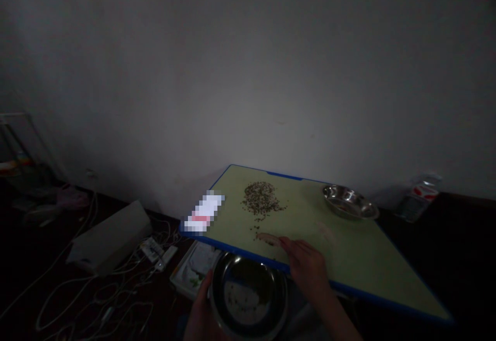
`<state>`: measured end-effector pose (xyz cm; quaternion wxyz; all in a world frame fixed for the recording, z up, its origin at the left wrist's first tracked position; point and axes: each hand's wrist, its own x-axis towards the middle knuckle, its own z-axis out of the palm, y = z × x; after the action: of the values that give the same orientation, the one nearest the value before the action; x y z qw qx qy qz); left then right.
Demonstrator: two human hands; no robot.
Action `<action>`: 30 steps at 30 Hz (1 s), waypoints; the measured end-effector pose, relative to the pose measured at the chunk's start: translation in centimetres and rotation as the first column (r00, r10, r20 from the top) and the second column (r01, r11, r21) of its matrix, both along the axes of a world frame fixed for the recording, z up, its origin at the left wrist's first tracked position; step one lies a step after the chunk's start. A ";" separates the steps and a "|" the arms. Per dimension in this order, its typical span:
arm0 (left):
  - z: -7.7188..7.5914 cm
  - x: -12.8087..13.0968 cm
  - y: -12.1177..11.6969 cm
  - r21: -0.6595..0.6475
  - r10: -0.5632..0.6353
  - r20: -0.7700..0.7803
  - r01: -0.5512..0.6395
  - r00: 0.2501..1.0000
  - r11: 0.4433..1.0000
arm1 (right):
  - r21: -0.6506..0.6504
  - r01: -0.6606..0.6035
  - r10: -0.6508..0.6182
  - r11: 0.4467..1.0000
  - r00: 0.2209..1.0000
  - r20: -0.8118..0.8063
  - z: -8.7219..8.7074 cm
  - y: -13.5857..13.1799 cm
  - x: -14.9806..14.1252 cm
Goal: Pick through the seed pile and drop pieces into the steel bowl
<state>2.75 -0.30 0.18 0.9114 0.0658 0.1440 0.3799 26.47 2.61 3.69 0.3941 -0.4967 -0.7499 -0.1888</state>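
Metal bowl (277, 292), lower centre of the frame, under the near table edge: gripped at its left side by the left hand (200, 305), fingers underneath hidden; dark bits are seen inside. Judged thin, stiff and light, smooth enough to slip; best taken by rim and wall together, kept level. Pale flat tool (269, 238), centre, just above the near edge: pinched at its right end between the closed fingertips of the right hand (309, 268); judged light and fairly stiff, best taken by that end; material not readable. Small dark grains (260, 196), loose heap, centre of the frame, with stragglers trailing down to the tool: judged light, dry and easily scattered, better swept than picked. Second metal bowl (351, 196), right of centre, near the far edge of the pale green table (349, 258): untouched, likewise judged light, best lifted by the rim
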 end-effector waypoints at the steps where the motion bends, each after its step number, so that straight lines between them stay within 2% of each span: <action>1: 0.0 0.0 0.1 0.012 -0.015 0.026 0.014 1.000 1.000 | 0.002 -0.008 0.008 1.000 1.000 -0.015 0.0 -0.1 0.0; 7: -0.2 0.4 0.0 0.123 0.004 0.061 -0.011 0.998 0.992 | -0.001 -0.047 0.047 0.999 0.998 -0.042 -0.2 -1.0 -0.3; 13: 0.2 0.5 -0.1 0.065 -0.019 0.128 0.011 0.992 0.998 | 0.013 -0.077 0.078 0.997 0.994 -0.074 0.0 -2.0 -1.1; 19: 0.7 0.8 -0.1 0.031 -0.007 0.090 0.004 0.996 1.000 | 0.055 -0.095 0.098 0.994 0.993 -0.064 -0.1 -2.4 -1.8; 30: -0.9 0.7 0.0 0.076 0.003 0.107 -0.011 0.994 0.997 | -0.042 -0.131 0.129 0.991 0.991 -0.043 0.2 -2.5 -1.5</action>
<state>3.47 -0.32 -0.77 0.9132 0.0799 0.0807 0.3914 24.96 0.14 3.86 0.4091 -0.4592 -0.7767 -0.1359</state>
